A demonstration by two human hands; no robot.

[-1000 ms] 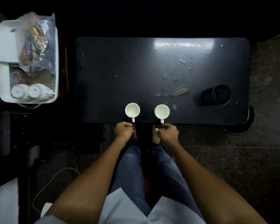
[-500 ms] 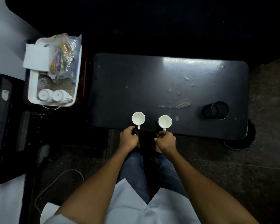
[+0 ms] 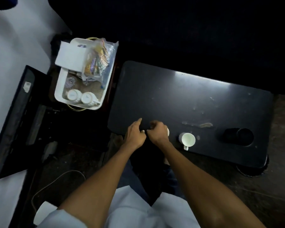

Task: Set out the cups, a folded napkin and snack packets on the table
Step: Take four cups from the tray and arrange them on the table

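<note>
Two cups stand at the table's near edge, so both empty, loosely curled hands, left and right, should reach unhurriedly to the tray for napkin and packets.

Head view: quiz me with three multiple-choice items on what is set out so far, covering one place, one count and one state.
1. Where are the snack packets?
A. On the floor
B. In the white tray left of the table
C. On the person's lap

2. How many white cups in the tray can be seen?
A. None
B. Two
C. Four

3. How does the cup nearest the black cylinder stand (cup)?
A. Mouth up, empty
B. Upside down
C. Mouth up, filled with a dark drink

Answers:
1 B: the clear bag of packets sits in the tray's far end.
2 B: two lie side by side at its near end.
3 A: its white inside shows, with nothing in it.
</note>
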